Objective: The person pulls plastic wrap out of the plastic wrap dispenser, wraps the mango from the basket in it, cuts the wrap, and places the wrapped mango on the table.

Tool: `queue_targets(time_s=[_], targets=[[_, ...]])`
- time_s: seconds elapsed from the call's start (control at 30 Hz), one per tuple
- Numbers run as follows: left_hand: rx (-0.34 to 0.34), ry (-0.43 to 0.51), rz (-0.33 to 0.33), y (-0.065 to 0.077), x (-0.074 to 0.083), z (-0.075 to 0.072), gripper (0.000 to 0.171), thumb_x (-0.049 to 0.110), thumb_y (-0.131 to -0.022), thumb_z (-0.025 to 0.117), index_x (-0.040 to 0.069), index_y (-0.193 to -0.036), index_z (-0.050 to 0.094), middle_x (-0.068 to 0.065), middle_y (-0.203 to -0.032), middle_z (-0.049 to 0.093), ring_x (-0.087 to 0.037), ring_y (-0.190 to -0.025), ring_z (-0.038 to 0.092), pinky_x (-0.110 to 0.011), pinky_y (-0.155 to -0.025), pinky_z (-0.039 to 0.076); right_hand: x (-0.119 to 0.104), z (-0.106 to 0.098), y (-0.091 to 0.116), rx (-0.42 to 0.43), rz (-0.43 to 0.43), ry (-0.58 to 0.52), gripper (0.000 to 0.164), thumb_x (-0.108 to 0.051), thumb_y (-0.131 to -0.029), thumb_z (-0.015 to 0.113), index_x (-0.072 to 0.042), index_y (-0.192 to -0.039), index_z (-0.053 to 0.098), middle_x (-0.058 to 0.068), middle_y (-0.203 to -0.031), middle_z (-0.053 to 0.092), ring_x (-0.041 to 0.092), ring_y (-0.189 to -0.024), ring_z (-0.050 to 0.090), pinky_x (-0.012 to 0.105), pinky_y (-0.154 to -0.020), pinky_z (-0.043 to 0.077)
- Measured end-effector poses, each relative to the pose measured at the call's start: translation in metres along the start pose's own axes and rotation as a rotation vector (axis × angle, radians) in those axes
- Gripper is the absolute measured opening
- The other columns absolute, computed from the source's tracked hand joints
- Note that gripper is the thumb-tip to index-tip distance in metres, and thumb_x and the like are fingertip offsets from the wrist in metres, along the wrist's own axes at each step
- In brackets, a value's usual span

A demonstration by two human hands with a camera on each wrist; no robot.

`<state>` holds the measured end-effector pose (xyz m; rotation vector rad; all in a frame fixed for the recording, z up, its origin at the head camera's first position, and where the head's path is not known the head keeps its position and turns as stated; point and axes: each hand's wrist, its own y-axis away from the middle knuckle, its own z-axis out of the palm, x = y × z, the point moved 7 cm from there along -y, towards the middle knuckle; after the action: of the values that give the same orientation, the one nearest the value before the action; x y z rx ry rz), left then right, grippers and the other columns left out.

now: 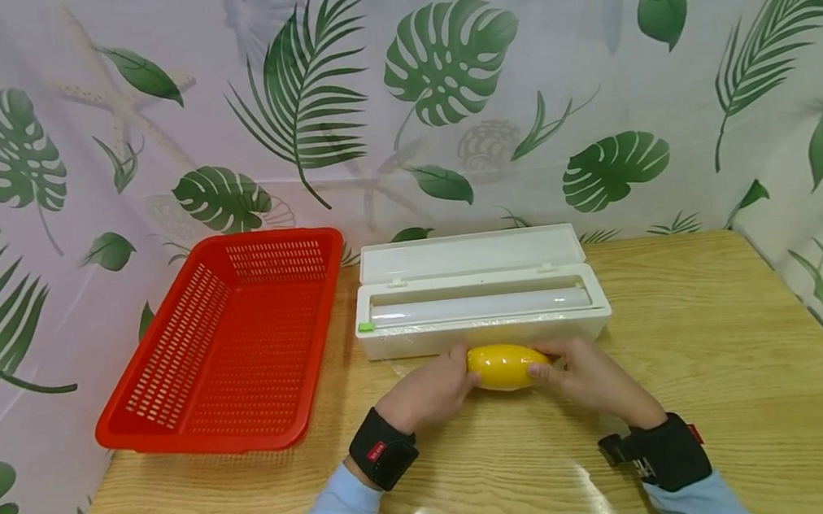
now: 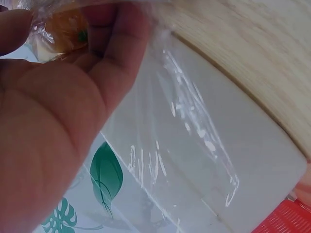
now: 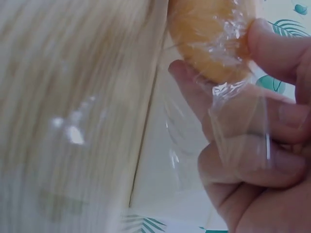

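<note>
A smooth yellow oval fruit (image 1: 506,365), its exact kind unclear, is covered in clear cling film (image 3: 238,92) just in front of a white cling film dispenser (image 1: 484,335). My left hand (image 1: 433,387) grips its left end with thumb and fingers. At the other end, my right hand (image 1: 590,380) pinches it between thumb and fingertips. A loose tail of film trails over the right fingers in the right wrist view. In the left wrist view, more wrinkled film (image 2: 189,116) spreads from the left hand across the dispenser's white wall. The dispenser's lid stands raised, showing the film roll (image 1: 480,306).
A red perforated basket (image 1: 312,380) stands left of the dispenser on the wooden table (image 1: 722,360). A small green slider (image 1: 366,327) sits at the dispenser's left front corner. Behind the table hangs a leaf-patterned cloth (image 1: 522,174).
</note>
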<state>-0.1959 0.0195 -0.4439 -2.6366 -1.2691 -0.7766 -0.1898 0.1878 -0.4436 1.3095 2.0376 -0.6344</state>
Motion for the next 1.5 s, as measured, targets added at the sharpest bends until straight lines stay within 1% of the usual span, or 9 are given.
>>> queue_targets(time_s=[0.13,0.27,0.37,0.53,0.67,0.93,1.17,1.33,1.5], targets=[[0.011,0.007,0.026,-0.001,0.001,-0.001,0.034,0.026,-0.098,0.041,-0.001,-0.118,0.038,-0.005,-0.088,0.051,-0.014,-0.072,0.051,-0.025,-0.066,0.046,-0.001,0.0,0.0,0.01,0.026,-0.016,0.038,-0.025,-0.09,0.058,0.005,-0.113,0.06,0.02,-0.105,0.066,0.019,-0.085,0.056,0.042,-0.073,0.051],[0.034,0.014,0.072,-0.003,0.001,0.0,0.042,0.033,-0.093,0.051,0.0,-0.116,0.039,-0.004,-0.088,0.049,-0.012,-0.072,0.051,-0.023,-0.066,0.045,0.0,0.0,0.0,0.019,0.035,-0.025,0.038,-0.026,-0.091,0.056,0.005,-0.112,0.06,0.019,-0.102,0.066,0.019,-0.081,0.056,0.04,-0.068,0.05],[0.062,0.019,0.094,-0.003,0.001,-0.001,0.046,0.035,-0.089,0.057,0.002,-0.117,0.04,-0.003,-0.092,0.05,-0.011,-0.076,0.05,-0.024,-0.069,0.046,0.001,0.0,-0.001,0.03,0.028,-0.025,0.036,-0.027,-0.093,0.053,0.004,-0.108,0.063,0.016,-0.096,0.067,0.018,-0.076,0.054,0.039,-0.066,0.049],[0.093,0.027,0.076,-0.004,-0.002,-0.001,0.043,0.033,-0.089,0.058,0.003,-0.114,0.042,-0.002,-0.092,0.051,-0.011,-0.078,0.049,-0.024,-0.071,0.046,0.001,-0.001,-0.002,0.039,0.025,-0.027,0.03,-0.024,-0.094,0.052,0.002,-0.1,0.066,0.009,-0.079,0.063,0.015,-0.062,0.047,0.033,-0.058,0.044],[0.098,0.051,0.055,-0.004,-0.004,-0.001,0.044,0.035,-0.087,0.06,0.003,-0.113,0.042,-0.002,-0.091,0.051,-0.011,-0.076,0.049,-0.024,-0.069,0.046,0.001,-0.001,-0.002,0.034,0.029,-0.032,0.029,-0.023,-0.094,0.051,0.002,-0.097,0.066,0.007,-0.073,0.059,0.014,-0.058,0.043,0.031,-0.055,0.04],[0.132,0.047,0.078,-0.003,-0.003,-0.003,0.047,0.033,-0.083,0.065,0.003,-0.11,0.043,-0.003,-0.089,0.054,-0.011,-0.073,0.051,-0.023,-0.066,0.046,0.003,-0.001,-0.001,0.034,0.055,-0.038,0.034,-0.025,-0.095,0.049,0.004,-0.099,0.065,0.009,-0.078,0.062,0.016,-0.064,0.048,0.035,-0.061,0.043],[0.165,0.089,0.063,-0.003,-0.005,-0.007,0.059,0.035,-0.084,0.063,0.002,-0.123,0.035,-0.009,-0.096,0.059,-0.011,-0.076,0.053,-0.024,-0.068,0.049,0.007,-0.001,0.0,0.033,0.131,-0.087,0.042,-0.032,-0.097,0.045,0.006,-0.105,0.063,0.013,-0.084,0.064,0.018,-0.066,0.048,0.034,-0.061,0.043],[0.175,0.08,0.094,-0.002,-0.003,-0.008,0.051,0.037,-0.088,0.058,0.006,-0.121,0.036,-0.004,-0.091,0.056,-0.01,-0.073,0.053,-0.024,-0.065,0.048,0.011,-0.003,0.001,0.045,0.194,-0.117,0.05,-0.038,-0.097,0.04,0.005,-0.109,0.062,0.016,-0.092,0.065,0.02,-0.075,0.051,0.036,-0.067,0.045],[0.173,0.054,0.115,-0.003,-0.001,-0.008,0.05,0.039,-0.09,0.054,0.007,-0.122,0.035,-0.003,-0.092,0.055,-0.01,-0.071,0.052,-0.022,-0.063,0.047,0.011,-0.004,0.002,0.048,0.23,-0.122,0.052,-0.04,-0.098,0.039,0.005,-0.113,0.06,0.018,-0.099,0.066,0.021,-0.08,0.051,0.037,-0.07,0.045]])
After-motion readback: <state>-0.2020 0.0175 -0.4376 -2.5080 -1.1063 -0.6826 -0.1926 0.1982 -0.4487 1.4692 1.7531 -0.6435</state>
